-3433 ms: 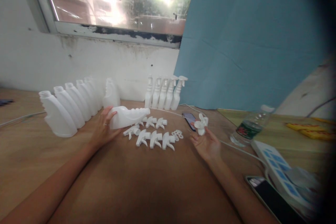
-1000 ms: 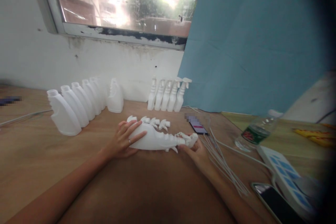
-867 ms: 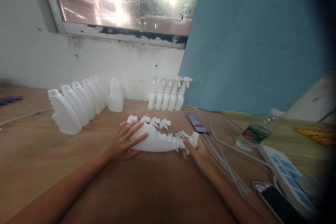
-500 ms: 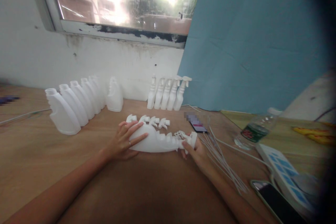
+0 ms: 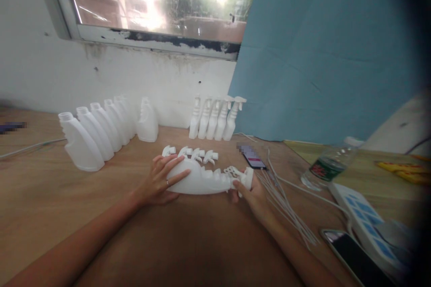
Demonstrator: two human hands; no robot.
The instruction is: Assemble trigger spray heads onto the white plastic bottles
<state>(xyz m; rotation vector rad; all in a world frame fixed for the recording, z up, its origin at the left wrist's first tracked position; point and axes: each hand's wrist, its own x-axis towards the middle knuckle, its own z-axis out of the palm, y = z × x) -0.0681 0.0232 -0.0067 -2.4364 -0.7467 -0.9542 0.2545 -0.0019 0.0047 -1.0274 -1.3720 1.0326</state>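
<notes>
A white plastic bottle (image 5: 202, 181) lies on its side on the wooden table (image 5: 43, 197), neck pointing right. My left hand (image 5: 160, 181) rests on its wide base with fingers spread over it, holding it down. My right hand (image 5: 251, 193) is closed around a white trigger sprayer head (image 5: 245, 178) at the bottle's neck. Several loose white sprayer heads (image 5: 191, 153) lie just behind the bottle.
A row of open white bottles (image 5: 97, 132) stands at the left, several bottles with sprayers (image 5: 217, 119) by the wall. Thin white tubes (image 5: 286, 197), two phones (image 5: 252, 158) (image 5: 353, 255), a water bottle (image 5: 328, 161) and a power strip (image 5: 363, 219) lie at the right.
Earlier my left hand pulled the lying bottle from the row while my right held a sprayer head up. Now the head is at the bottle's neck; over the last second only my right fingers shifted slightly.
</notes>
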